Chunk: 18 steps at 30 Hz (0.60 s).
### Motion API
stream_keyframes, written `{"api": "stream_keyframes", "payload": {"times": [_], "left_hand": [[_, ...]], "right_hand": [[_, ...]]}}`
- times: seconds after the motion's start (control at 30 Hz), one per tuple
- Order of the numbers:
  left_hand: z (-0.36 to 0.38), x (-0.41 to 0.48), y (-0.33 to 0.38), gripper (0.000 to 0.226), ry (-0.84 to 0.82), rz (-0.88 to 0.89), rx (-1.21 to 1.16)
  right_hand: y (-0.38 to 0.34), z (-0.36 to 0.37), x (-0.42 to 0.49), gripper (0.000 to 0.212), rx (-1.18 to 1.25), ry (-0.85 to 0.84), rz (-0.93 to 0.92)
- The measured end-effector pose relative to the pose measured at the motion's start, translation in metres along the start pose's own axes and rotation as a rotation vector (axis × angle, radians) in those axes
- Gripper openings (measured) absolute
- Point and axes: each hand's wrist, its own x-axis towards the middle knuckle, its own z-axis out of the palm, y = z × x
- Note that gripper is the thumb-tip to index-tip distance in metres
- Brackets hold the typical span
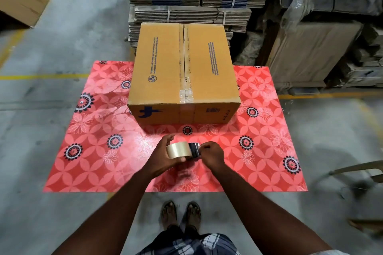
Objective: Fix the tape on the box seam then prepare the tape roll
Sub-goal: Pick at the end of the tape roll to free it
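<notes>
Preparation of the tape roll (178, 150) looks to be the step in hand. The left hand (163, 156) holds the roll, its fingers wrapped around the glossy, translucent ring, above the near middle of the red flowered mat (83, 151). The right hand (211, 154) pinches the free end (194, 149), a short dark shiny strip, just beside the roll. The next move probably calls for a steady pull or a fold of this sticky end. Farther, the cardboard box (161, 68) stands at the far edge of the mat; clear tape (185, 58) runs along its centre seam, wrinkled at the near end.
</notes>
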Motion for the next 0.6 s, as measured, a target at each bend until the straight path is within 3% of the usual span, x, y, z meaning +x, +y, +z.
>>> {"api": "stream_keyframes", "payload": {"times": [0.1,0.2,0.5,0.6], "left_hand": [[0.002,-0.003,-0.007,0.114,0.033,0.025,0.072],[0.004,-0.005,-0.010,0.111,0.069,0.015,0.149],[0.014,-0.010,-0.007,0.091,0.179,-0.022,0.202],[0.015,-0.011,-0.010,0.094,0.173,-0.007,0.230]], "right_hand": [[0.007,-0.004,0.014,0.028,0.053,0.013,0.068],[0.011,0.002,0.027,0.034,0.075,-0.060,0.112],[0.012,0.013,0.038,0.003,0.065,-0.036,0.070],[0.014,0.009,0.040,0.002,0.039,-0.040,0.022]]}}
